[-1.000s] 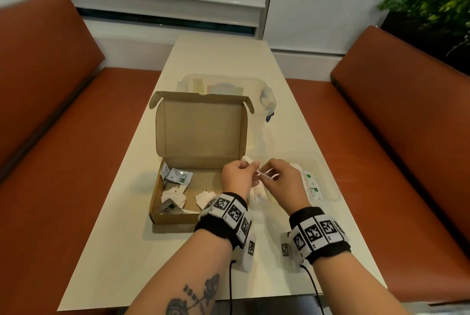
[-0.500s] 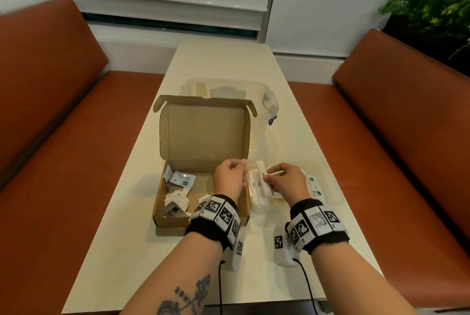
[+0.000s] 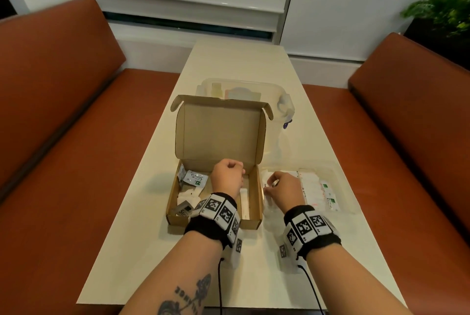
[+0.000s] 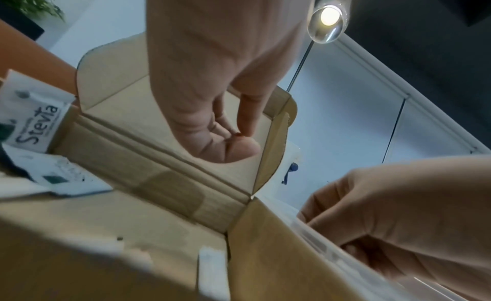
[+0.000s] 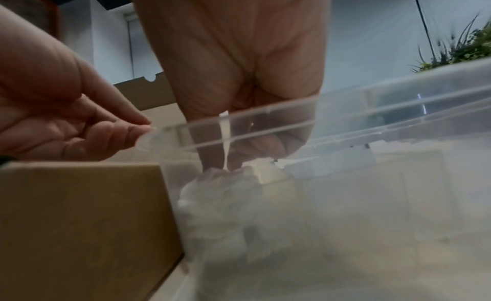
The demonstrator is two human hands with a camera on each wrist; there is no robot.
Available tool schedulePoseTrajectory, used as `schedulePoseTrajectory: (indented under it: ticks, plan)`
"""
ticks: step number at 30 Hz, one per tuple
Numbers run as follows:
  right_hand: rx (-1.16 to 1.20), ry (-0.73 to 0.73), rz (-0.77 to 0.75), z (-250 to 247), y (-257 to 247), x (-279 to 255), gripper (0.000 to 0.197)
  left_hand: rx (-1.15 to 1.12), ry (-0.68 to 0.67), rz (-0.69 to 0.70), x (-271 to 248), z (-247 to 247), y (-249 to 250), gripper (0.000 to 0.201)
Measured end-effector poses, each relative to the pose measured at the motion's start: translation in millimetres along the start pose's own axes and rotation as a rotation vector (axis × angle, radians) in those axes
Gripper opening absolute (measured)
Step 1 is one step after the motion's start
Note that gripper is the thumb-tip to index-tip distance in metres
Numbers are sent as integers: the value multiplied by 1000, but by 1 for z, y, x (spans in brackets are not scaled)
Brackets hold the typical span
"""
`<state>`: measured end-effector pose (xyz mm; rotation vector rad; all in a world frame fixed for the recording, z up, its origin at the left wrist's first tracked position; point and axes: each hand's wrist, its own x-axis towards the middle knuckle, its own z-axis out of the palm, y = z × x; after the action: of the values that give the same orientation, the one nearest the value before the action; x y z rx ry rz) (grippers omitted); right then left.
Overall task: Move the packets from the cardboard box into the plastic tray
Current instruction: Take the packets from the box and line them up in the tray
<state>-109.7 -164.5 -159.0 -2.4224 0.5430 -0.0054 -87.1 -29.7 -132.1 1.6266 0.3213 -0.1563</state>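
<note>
Here, the right hand [image 3: 283,188] pinches a thin packet [image 5: 224,137] edge-on inside the tray [image 3: 343,187] while the left hand [image 3: 227,177] hovers curled and empty over the box [image 3: 251,220]; such light, limp, crinkly sachets look best pinched by an edge.

Left hand [image 3: 227,176] back over box [image 3: 251,221] — packet [image 5: 226,137] now down in tray [image 3: 342,182]

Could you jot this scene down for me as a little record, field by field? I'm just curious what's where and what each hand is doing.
Surface: cream table between orange benches
Cardboard box: lid open, Stevia packets inside on its left
Plastic tray: clear, right of the box, holds packets
Left hand: over the box, fingers curled, holding nothing
Right hand: in the tray, pinching a thin white packet
Behind the box: clear lidded container
</note>
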Motion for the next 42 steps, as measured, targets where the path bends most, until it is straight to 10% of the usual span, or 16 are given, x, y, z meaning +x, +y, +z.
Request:
schedulePoseTrajectory:
  ticks: [5, 13, 42]
  plan:
    - [15, 94, -89, -4, -9, -5, 8, 567, -36, 113, 8, -28, 9, 20]
    - [104, -19, -236, 12, -49, -18, 9, 1373, -406, -108, 6, -73, 11, 38]
    - [-49, -289, -214, 50, -45, -33, 6, 1419, -362, -40, 18, -73, -9, 31]
